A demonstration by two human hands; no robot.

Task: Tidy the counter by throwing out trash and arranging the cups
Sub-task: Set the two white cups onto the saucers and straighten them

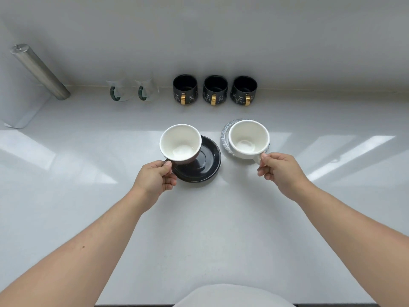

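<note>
My left hand (155, 177) grips the handle of a dark cup with a white inside (180, 142), held over the left edge of a black saucer (204, 163). My right hand (280, 170) pinches the handle of a white cup (247, 138) that sits over a blue-speckled saucer (225, 135). Whether either cup touches its saucer I cannot tell. Both cups look empty. Along the back wall stand three black mugs with gold handles (215, 89) and two clear glass mugs with green handles (132, 88).
A metal cylinder (38, 70) rises at the far left over a white base (20, 107). The white counter (199, 229) stretches wide in front of me, and its front edge runs along the bottom of the view.
</note>
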